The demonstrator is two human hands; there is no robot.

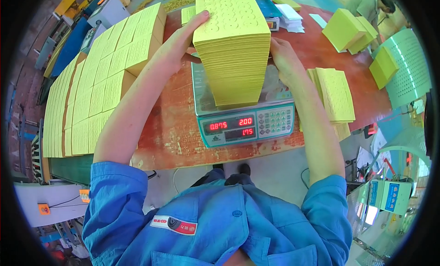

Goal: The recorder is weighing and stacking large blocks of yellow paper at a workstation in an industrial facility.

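A tall stack of yellow embossed sheets (236,60) stands on a digital weighing scale (247,126) with a lit red display. My left hand (185,41) grips the stack's left side, its thumb over the top edge and other fingers partly hidden. On the opposite side, my right hand (283,57) presses against the stack, with its fingertips out of sight behind it. Beside my right forearm lies a smaller, uneven pile of yellow sheets (332,96).
Many yellow stacks (98,83) stand in rows on the left of the worn red table (165,128). At the back are a blue tray (266,5) and white papers (289,19). More yellow stacks (346,30) sit far right, near another person (366,7).
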